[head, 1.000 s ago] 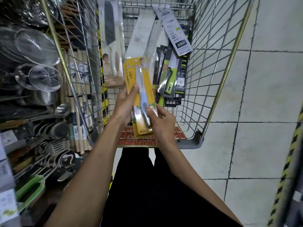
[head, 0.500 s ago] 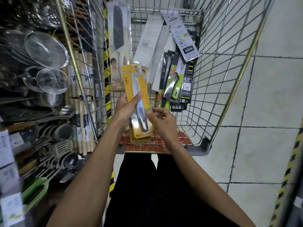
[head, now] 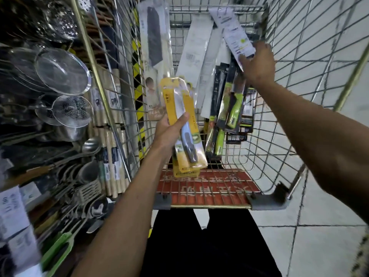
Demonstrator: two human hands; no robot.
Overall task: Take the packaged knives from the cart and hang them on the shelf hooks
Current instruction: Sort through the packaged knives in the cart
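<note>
My left hand (head: 169,128) grips a small stack of yellow-carded knife packs (head: 184,124), held upright over the near end of the wire cart (head: 299,56). My right hand (head: 257,62) is stretched deep into the cart, fingers closed on the lower edge of a white knife pack (head: 233,35) that leans against the far wall. Other packs stand in the cart: green-handled knives on black cards (head: 232,108), plain white card backs (head: 195,54), and a large dark cleaver pack (head: 154,43) at the left wall.
The shelf on the left carries hanging steel strainers (head: 63,70), ladles (head: 87,148) and rolling pins (head: 113,156). The cart's red seat flap (head: 207,188) is nearest me. Pale floor tiles (head: 329,236) lie to the right. My dark trousers show below.
My right hand let go of the yellow packs and reached forward to the white pack at the cart's far end. My left hand now holds the yellow packs alone.
</note>
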